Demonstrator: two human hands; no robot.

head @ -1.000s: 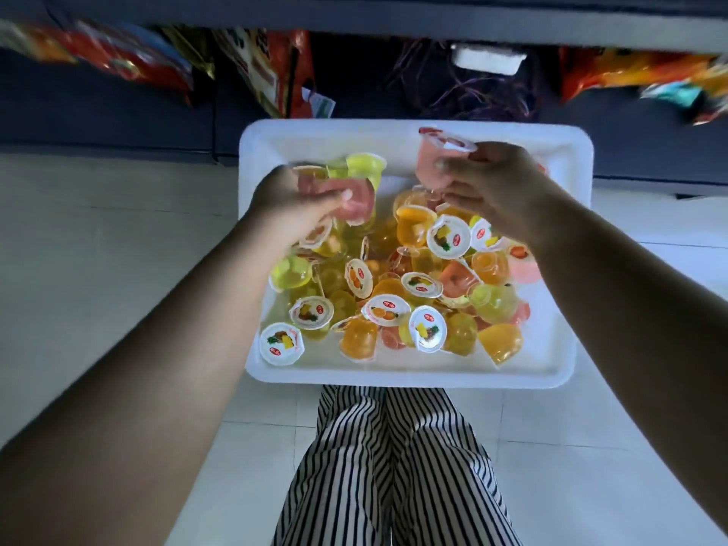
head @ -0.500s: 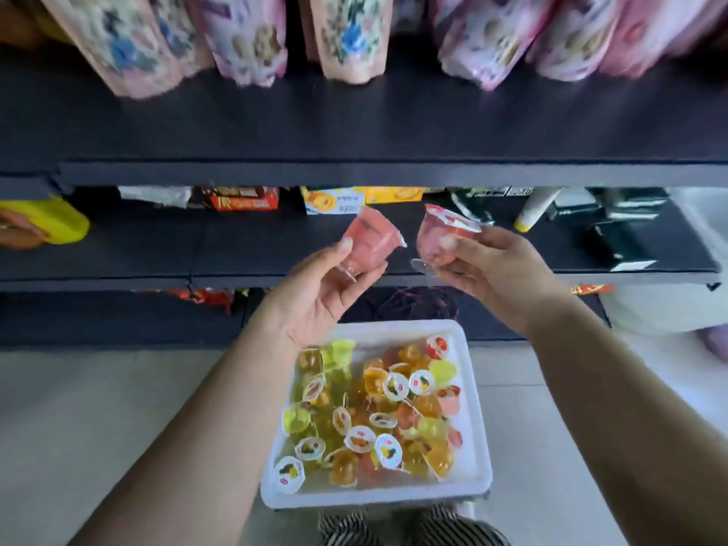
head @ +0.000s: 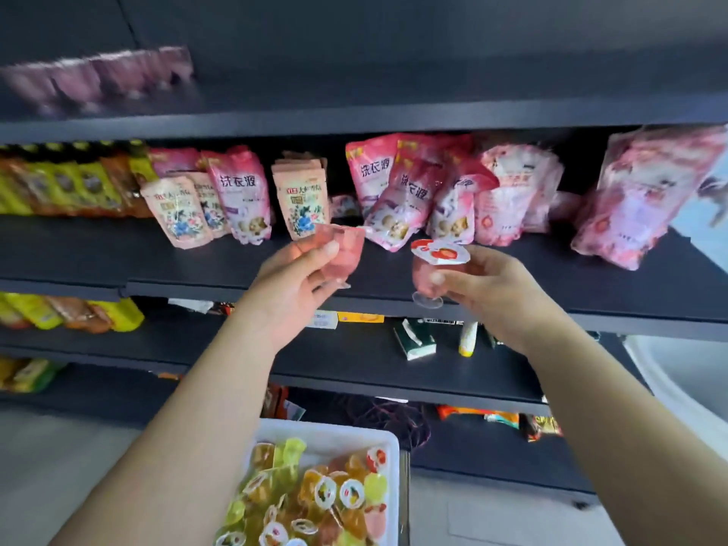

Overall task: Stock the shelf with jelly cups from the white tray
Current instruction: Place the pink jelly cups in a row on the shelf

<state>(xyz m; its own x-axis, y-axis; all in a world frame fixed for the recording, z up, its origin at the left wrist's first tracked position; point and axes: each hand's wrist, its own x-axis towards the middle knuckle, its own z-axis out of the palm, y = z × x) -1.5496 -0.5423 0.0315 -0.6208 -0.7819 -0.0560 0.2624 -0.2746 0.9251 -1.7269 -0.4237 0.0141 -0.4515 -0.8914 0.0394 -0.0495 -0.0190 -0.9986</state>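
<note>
My left hand (head: 293,283) pinches a pink jelly cup (head: 346,254) between thumb and fingers, just above the front of a dark shelf board (head: 205,266). My right hand (head: 486,287) holds a second pink jelly cup (head: 431,269), upright, its white lid with a red fruit picture on top. Both cups hover in front of the pink pouches. Low in the view, the white tray (head: 338,433) holds several orange, yellow, green and pink jelly cups.
Pink and peach stand-up pouches (head: 301,201) line the back of the same shelf, with a larger pink bag (head: 638,199) at the right. Green and orange packets (head: 59,183) sit at the left. Lower shelves carry small boxes and a tube (head: 468,340).
Both hands have risen from the tray to the higher shelf, each carrying its pink cup. The view has tilted up, so the tray now sits at the bottom edge.
</note>
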